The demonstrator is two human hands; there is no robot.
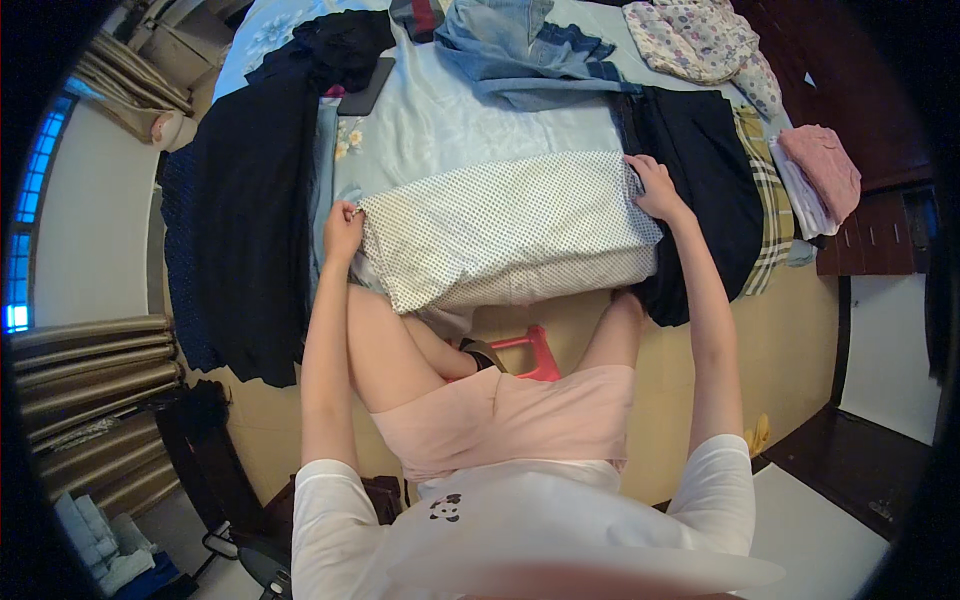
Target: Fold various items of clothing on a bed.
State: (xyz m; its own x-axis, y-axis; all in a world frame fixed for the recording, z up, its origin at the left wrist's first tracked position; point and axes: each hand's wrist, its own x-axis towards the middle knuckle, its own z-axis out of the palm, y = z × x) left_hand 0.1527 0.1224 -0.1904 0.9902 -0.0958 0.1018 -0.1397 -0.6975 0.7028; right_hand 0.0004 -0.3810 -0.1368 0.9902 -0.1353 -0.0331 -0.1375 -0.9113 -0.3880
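Note:
A white cloth with small dark dots (520,215) lies spread across the near edge of the bed, its front part hanging over the side toward my knees. My left hand (343,232) pinches its far left corner, fingers closed on the fabric. At the opposite far corner, my right hand (655,190) grips the cloth, with the fingertips partly hidden behind the hand. A second layer of the dotted fabric shows below the upper one along the front. What kind of garment or cover it is, I cannot tell.
Black clothes (255,220) drape over the bed's left edge, and dark trousers (705,180) lie to the right beside a plaid cloth (765,205). Blue jeans (525,55) and a floral garment (690,40) rest farther back. A folded pink cloth (822,165) sits far right. A red stool (540,352) stands below.

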